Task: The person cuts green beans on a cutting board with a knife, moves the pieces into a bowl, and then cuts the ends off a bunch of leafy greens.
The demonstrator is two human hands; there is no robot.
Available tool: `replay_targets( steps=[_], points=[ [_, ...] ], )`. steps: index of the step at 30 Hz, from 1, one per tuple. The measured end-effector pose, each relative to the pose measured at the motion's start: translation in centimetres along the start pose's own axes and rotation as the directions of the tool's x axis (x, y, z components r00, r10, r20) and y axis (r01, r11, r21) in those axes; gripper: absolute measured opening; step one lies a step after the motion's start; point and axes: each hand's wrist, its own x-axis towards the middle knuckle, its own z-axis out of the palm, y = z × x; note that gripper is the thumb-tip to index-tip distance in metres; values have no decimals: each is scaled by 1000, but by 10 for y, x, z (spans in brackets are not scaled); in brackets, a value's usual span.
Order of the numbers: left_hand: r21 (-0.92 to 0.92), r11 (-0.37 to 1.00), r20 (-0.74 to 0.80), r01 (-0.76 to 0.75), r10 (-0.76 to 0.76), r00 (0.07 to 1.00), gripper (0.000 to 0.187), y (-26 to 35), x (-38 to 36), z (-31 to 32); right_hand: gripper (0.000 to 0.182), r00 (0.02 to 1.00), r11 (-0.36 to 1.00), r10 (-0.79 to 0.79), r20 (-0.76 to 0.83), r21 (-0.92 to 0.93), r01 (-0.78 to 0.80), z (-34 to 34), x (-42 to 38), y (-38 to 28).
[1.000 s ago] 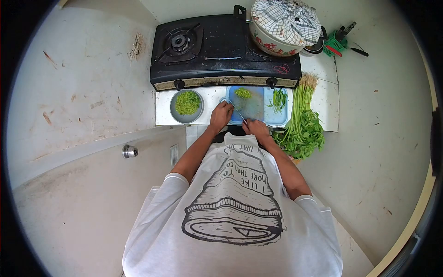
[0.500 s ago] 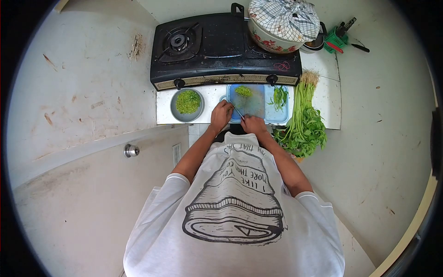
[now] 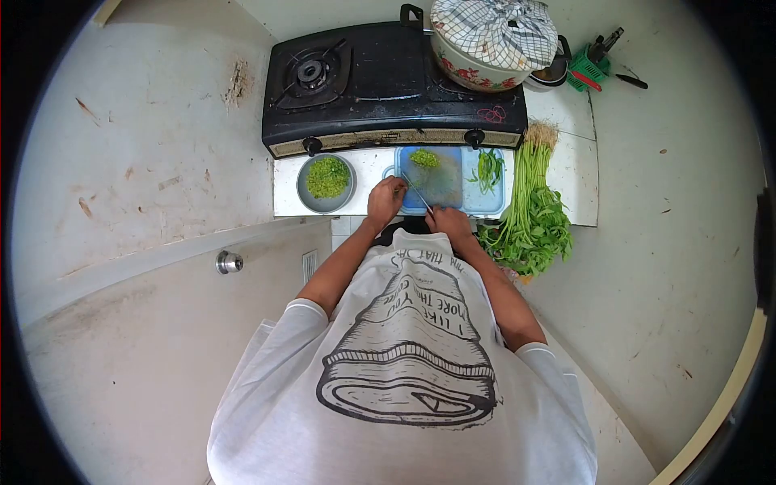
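My right hand is closed around the handle of a knife, whose thin blade points up and left across a blue cutting board. At the board's left edge, my left hand has its fingers curled together by the knife tip. What those fingers pinch is too small to make out. A small heap of chopped green stalks lies at the board's far left. Loose green leaves rest on its right part.
Left of the board stands a grey bowl holding chopped greens. A bundle of leafy stalks lies to the right. Behind are a black gas stove, a cloth-covered pot and a green basket with utensils.
The view has shifted slightly. My left hand has drawn a little down from the knife tip, and more of the blade shows. The right hand still grips the knife.
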Motion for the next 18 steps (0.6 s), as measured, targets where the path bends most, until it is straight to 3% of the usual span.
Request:
replay_targets(
  steps=[3, 12, 15, 18],
  points=[
    [-29, 999, 1, 25, -25, 1000, 9, 0, 3, 0, 38, 996, 997, 57, 69, -63, -52, -1, 2, -2],
    [53, 998, 45, -38, 35, 998, 9, -2, 0, -4, 41, 997, 998, -55, -46, -40, 53, 5, -2, 1],
    [82, 995, 47, -54, 50, 998, 10, 1, -1, -6, 38, 995, 999, 18, 95, -42, -14, -7, 1, -8],
    [97, 989, 21, -107, 106, 994, 9, 0, -2, -6, 38, 997, 999, 32, 66, -45, -30, 0, 13, -10]
  ],
)
